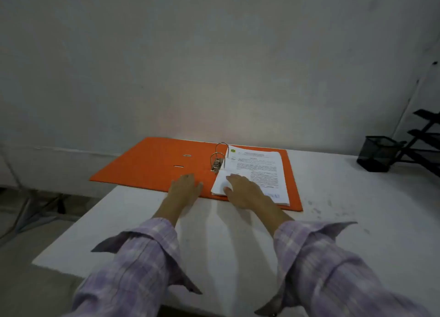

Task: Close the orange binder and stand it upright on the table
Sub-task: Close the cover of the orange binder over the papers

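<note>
The orange binder (pixel 152 162) lies open and flat at the far left of the white table (pixel 238 240), its left cover hanging past the table's left edge. Two metal rings (pixel 220 154) stand at its spine. A stack of printed pages (pixel 259 171) rests on the right cover. My left hand (pixel 184 188) lies flat with fingers apart on the binder's near edge, just left of the spine. My right hand (pixel 245 191) rests on the near left corner of the pages, its fingers spread over the slightly lifted sheets. Neither hand grips anything.
A black mesh pen cup (pixel 378 153) stands at the back right of the table, with a black tiered rack (pixel 423 135) beside it. A pale wall runs close behind the table. The floor and some cables show at the left.
</note>
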